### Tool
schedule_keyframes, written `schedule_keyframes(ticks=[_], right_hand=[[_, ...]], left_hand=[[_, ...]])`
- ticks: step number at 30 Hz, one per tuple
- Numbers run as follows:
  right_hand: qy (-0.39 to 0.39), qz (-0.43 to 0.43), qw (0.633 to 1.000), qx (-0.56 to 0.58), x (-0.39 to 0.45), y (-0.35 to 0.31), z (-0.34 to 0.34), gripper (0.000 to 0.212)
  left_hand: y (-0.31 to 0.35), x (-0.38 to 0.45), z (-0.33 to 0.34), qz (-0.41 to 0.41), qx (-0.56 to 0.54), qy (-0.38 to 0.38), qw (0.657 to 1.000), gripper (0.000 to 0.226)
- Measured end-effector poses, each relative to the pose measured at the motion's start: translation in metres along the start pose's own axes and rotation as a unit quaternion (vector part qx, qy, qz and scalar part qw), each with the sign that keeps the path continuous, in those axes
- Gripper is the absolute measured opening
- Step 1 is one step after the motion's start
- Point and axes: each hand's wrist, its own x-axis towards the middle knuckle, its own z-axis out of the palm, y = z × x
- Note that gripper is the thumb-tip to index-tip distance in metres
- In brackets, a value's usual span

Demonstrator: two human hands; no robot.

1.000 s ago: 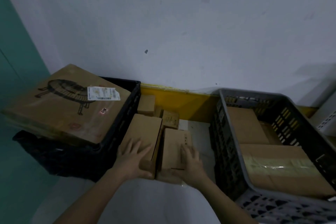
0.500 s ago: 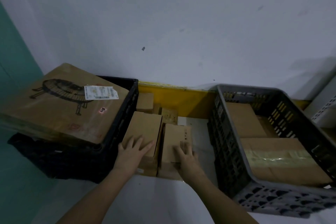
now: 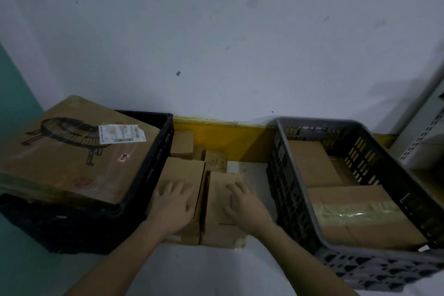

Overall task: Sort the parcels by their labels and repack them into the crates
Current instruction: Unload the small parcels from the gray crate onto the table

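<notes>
2 boxes stand side by side, long axes toward the wall: left hand (image 3: 172, 202) flat on left box (image 3: 183, 170), right hand (image 3: 242, 202) on right box (image 3: 224, 179), fingers straight; grey crate (image 3: 298, 175) is nearest the right.

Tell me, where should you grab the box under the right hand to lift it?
Probably by its two long sides, from above. The box stands narrow between its neighbour box and the grey crate; the right hand only rests on top.

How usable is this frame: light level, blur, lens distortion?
Head view: dim, bluish light; wide-angle bending bows the grey plastic crate at right; both hands, left hand and right hand, look soft, and the white shipping label on the big cardboard box is unreadable.
</notes>
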Motion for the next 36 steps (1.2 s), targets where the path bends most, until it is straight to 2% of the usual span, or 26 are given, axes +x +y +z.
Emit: schedule_keyframes(ticks=[4,8,13,17,21,25,28,31,34,36], right_hand=[[0.068,-0.062,0.992,0.083,0.0,-0.001,-0.056,0.031],[0.136,-0.073,0.982,0.106,-0.005,0.03,-0.111,0.025],[0.192,0.001,0.976,0.104,-0.017,0.116,-0.155,0.02],[0.203,0.075,0.974,0.073,-0.038,0.191,-0.172,0.02],[0.203,0.166,0.965,0.03,-0.057,0.26,-0.178,0.023],[0.159,0.244,0.956,0.03,-0.076,0.307,-0.18,0.038],[0.118,0.261,0.955,0.081,-0.088,0.326,-0.178,0.05],[0.075,0.267,0.949,0.15,-0.095,0.334,-0.177,0.057],[0.045,0.254,0.942,0.213,-0.096,0.337,-0.176,0.056],[0.057,0.253,0.942,0.212,-0.095,0.34,-0.175,0.054]], left_hand=[[0.039,0.017,-0.034,0.018,-0.063,0.129,0.99,0.052],[0.086,0.04,-0.052,0.067,-0.104,0.173,0.977,0.047],[0.167,0.061,-0.061,0.125,-0.137,0.19,0.964,0.045],[0.24,0.073,-0.059,0.158,-0.144,0.185,0.959,0.045],[0.306,0.09,-0.052,0.185,-0.15,0.16,0.958,0.048],[0.346,0.111,-0.034,0.166,-0.127,0.063,0.976,0.057],[0.361,0.122,-0.02,0.136,-0.1,-0.026,0.985,0.069],[0.366,0.126,-0.004,0.116,-0.097,-0.072,0.986,0.076],[0.367,0.128,0.008,0.103,-0.091,-0.069,0.988,0.075],[0.368,0.129,0.009,0.099,-0.113,-0.056,0.987,0.065]])
